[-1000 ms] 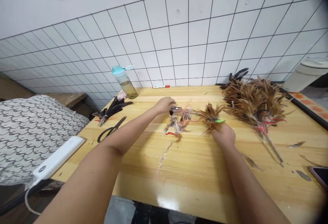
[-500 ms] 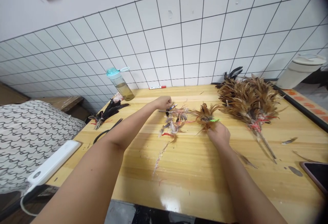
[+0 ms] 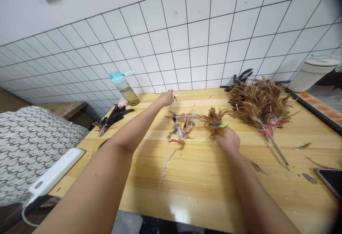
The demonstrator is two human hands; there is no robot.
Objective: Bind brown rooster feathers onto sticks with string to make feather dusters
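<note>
My left hand (image 3: 167, 98) is closed near the back of the table, just in front of a red-and-white marker (image 3: 161, 92). A slim white-and-dark tip (image 3: 175, 97), pen-like, pokes out of its fingers; most of it is hidden. My right hand (image 3: 229, 140) is closed at the near side of a small bunch of brown feathers (image 3: 213, 115). A bright green strip (image 3: 223, 125) shows beside those fingers. Between the hands lies a tangle of feather scraps and red string (image 3: 183, 125). A thin frayed strand (image 3: 166, 166) lies nearer me.
A big brown feather duster (image 3: 260, 105) lies at the right, its stick toward me. Black feathers (image 3: 113, 120) and a water bottle (image 3: 127, 91) are at the left, with a white power strip (image 3: 56, 169) in front. A white cup (image 3: 312, 75) and a phone (image 3: 330, 180) are far right.
My left hand has moved up and away from the feather scraps toward the marker by the wall, with the slim thing still in it. My right hand stays at the brown feathers.
</note>
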